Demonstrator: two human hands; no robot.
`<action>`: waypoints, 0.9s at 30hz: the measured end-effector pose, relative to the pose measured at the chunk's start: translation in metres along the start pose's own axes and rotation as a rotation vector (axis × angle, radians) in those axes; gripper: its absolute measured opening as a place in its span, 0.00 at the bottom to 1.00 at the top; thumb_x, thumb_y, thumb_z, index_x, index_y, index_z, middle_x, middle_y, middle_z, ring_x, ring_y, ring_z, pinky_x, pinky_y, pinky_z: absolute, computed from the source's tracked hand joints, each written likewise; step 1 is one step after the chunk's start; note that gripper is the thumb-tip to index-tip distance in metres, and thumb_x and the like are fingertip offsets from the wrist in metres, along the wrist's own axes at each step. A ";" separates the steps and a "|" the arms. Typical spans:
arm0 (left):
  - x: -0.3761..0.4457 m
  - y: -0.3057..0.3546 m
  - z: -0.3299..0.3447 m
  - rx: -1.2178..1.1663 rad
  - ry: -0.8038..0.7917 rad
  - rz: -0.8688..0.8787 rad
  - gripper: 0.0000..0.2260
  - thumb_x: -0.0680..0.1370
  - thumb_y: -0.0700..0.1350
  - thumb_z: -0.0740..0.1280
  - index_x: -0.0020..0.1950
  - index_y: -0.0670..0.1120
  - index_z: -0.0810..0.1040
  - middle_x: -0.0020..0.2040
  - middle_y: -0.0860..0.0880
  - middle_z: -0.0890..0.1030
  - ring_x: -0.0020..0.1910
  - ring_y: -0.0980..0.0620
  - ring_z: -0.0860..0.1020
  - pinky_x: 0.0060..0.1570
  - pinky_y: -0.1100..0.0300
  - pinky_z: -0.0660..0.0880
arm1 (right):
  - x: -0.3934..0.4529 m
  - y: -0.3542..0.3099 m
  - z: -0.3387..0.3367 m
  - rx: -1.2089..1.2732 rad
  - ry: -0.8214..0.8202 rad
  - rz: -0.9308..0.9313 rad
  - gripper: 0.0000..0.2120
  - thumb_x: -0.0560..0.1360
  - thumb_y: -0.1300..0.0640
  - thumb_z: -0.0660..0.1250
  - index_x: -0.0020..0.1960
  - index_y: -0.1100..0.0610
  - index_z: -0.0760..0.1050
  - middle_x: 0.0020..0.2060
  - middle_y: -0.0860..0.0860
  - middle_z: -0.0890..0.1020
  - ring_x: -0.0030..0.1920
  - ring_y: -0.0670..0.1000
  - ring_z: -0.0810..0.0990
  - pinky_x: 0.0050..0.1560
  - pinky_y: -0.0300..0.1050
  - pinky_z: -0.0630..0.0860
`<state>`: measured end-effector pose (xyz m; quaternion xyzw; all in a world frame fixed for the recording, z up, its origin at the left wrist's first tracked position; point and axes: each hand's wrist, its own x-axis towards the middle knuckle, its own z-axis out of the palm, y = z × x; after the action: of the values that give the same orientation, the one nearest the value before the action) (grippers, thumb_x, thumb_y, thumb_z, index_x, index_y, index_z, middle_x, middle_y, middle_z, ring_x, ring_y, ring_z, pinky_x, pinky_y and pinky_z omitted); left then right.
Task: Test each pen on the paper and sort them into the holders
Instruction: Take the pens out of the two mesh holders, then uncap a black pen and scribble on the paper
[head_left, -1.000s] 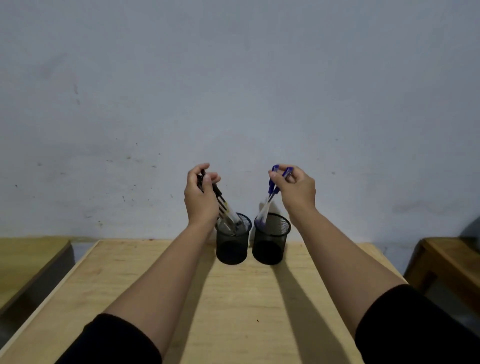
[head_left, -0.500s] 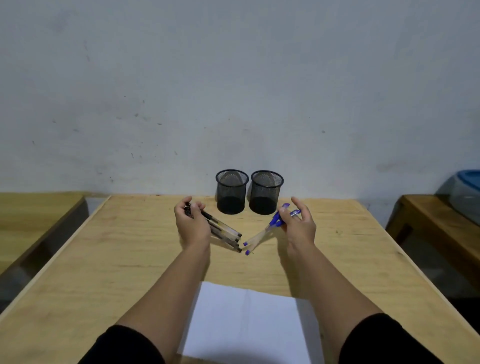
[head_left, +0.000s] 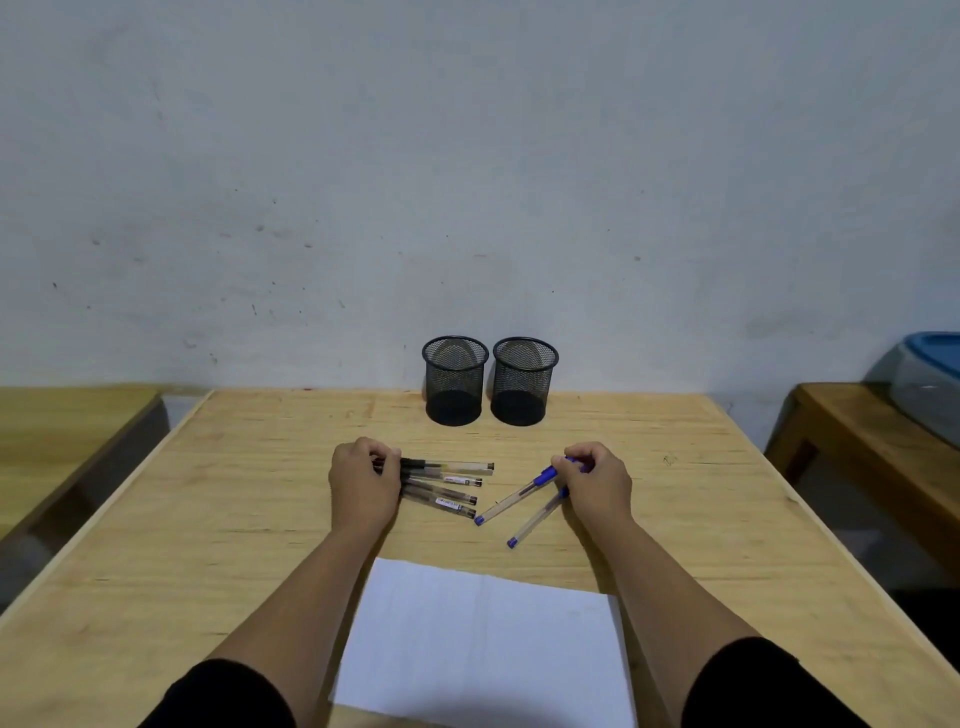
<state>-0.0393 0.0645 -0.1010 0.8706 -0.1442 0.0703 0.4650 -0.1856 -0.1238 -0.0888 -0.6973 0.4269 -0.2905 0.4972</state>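
Two black mesh holders stand side by side at the table's far edge, the left holder (head_left: 455, 380) and the right holder (head_left: 524, 382), both without pens. My left hand (head_left: 363, 486) rests on the table, fingers closed on the cap ends of several black pens (head_left: 447, 486) fanned out to the right on the wood. My right hand (head_left: 597, 483) grips the cap ends of two blue pens (head_left: 519, 506), whose tips point toward me and to the left, down on the table. A white sheet of paper (head_left: 483, 644) lies near the front edge between my forearms.
The wooden table (head_left: 208, 519) stands against a grey wall. A lower wooden bench (head_left: 62, 431) is at the left. Another wooden table (head_left: 857, 431) at the right carries a clear bin with a blue lid (head_left: 930, 384).
Both hands pulled the pen bundles out of the holders, came down toward me and laid them on the table. The view tilted down, bringing the paper into sight.
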 end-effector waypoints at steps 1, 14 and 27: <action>-0.002 -0.001 0.000 0.023 -0.011 0.033 0.06 0.76 0.44 0.65 0.43 0.43 0.77 0.50 0.42 0.77 0.43 0.52 0.71 0.45 0.60 0.66 | -0.001 0.001 0.002 -0.074 0.018 -0.044 0.09 0.74 0.58 0.68 0.53 0.60 0.77 0.49 0.55 0.79 0.43 0.48 0.76 0.34 0.30 0.68; -0.013 -0.021 -0.033 0.106 -0.151 0.306 0.04 0.75 0.44 0.67 0.44 0.45 0.80 0.44 0.50 0.78 0.45 0.52 0.74 0.45 0.63 0.66 | -0.020 -0.013 0.019 -0.419 -0.066 -0.403 0.13 0.77 0.56 0.64 0.59 0.60 0.77 0.58 0.54 0.78 0.55 0.51 0.76 0.50 0.35 0.67; -0.020 -0.030 -0.047 0.170 -0.297 0.349 0.06 0.74 0.43 0.67 0.50 0.46 0.80 0.50 0.47 0.79 0.53 0.50 0.73 0.51 0.61 0.67 | -0.064 -0.029 0.048 -0.634 -0.495 -0.659 0.09 0.74 0.52 0.68 0.49 0.57 0.81 0.49 0.52 0.80 0.47 0.49 0.76 0.48 0.41 0.73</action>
<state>-0.0481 0.1231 -0.1041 0.8694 -0.3529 0.0328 0.3444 -0.1666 -0.0412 -0.0766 -0.9588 0.1214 -0.1145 0.2297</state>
